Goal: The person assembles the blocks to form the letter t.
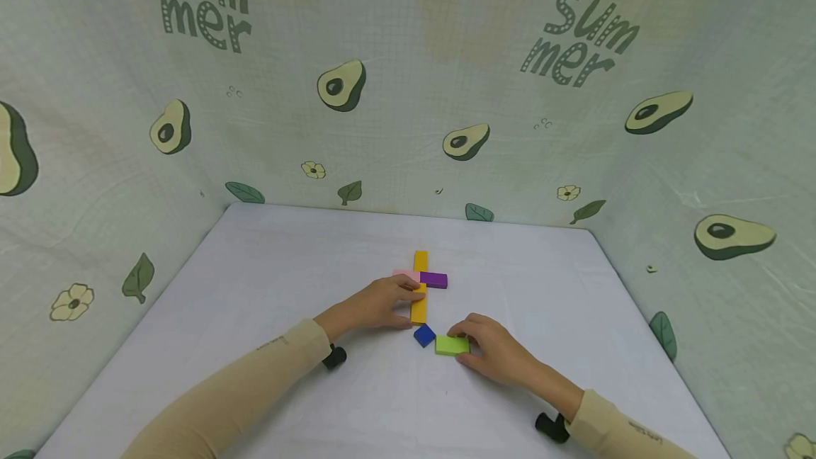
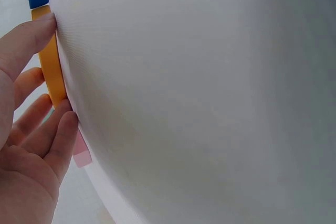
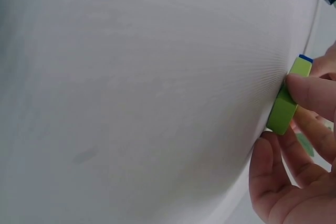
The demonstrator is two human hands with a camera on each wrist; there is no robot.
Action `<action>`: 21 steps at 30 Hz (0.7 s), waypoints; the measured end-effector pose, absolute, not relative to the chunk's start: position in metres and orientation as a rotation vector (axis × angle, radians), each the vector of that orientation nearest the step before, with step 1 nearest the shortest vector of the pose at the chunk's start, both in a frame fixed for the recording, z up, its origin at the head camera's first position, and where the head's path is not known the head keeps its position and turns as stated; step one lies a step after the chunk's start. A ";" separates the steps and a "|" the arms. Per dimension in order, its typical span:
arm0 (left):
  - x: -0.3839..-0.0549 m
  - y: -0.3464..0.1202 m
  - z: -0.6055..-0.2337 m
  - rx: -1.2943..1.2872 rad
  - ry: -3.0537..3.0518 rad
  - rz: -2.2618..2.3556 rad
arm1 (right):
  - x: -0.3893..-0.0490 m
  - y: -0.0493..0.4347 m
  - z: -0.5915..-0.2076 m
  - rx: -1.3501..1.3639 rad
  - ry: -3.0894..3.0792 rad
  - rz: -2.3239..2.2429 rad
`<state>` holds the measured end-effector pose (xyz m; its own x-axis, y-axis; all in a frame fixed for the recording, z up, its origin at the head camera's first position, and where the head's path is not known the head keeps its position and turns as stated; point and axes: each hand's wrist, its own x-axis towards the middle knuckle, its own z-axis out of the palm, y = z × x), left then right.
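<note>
In the head view, my left hand (image 1: 380, 302) holds the lower yellow-orange block (image 1: 418, 312), thumb near its bottom end and fingers at its upper part. Just above those fingers lie a pink block (image 1: 406, 275), partly covered, and a purple block (image 1: 435, 280), side by side. Another yellow-orange block (image 1: 421, 261) extends beyond them, so the blocks form a cross. My right hand (image 1: 496, 350) pinches a lime green block (image 1: 451, 346) flat on the table, thumb and fingers on opposite sides. Between the hands, a small blue block (image 1: 424, 335) lies turned at an angle.
A white cloth covers the table (image 1: 287, 253). Hanging fabric (image 1: 395, 34) printed with avocados and leaves encloses its back and sides. A black wrist device is strapped under each forearm, the left one (image 1: 334, 357) and the right one (image 1: 552, 428).
</note>
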<state>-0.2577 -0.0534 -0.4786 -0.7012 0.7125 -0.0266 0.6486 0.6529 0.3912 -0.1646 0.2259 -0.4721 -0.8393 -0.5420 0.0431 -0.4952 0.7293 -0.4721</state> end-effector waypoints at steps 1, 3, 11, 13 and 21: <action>-0.258 -0.053 -0.479 1.119 2.692 0.531 | -0.165 0.226 -0.472 -0.852 2.833 -0.727; -0.258 -0.053 -0.479 1.120 2.693 0.526 | -0.164 0.226 -0.472 -0.857 2.836 -0.724; -0.258 -0.053 -0.478 1.125 2.695 0.514 | -0.165 0.226 -0.473 -0.863 2.838 -0.722; -0.258 -0.053 -0.478 1.121 2.694 0.511 | -0.165 0.226 -0.473 -0.864 2.838 -0.721; -0.258 -0.054 -0.478 1.131 2.696 0.506 | -0.165 0.227 -0.474 -0.867 2.832 -0.722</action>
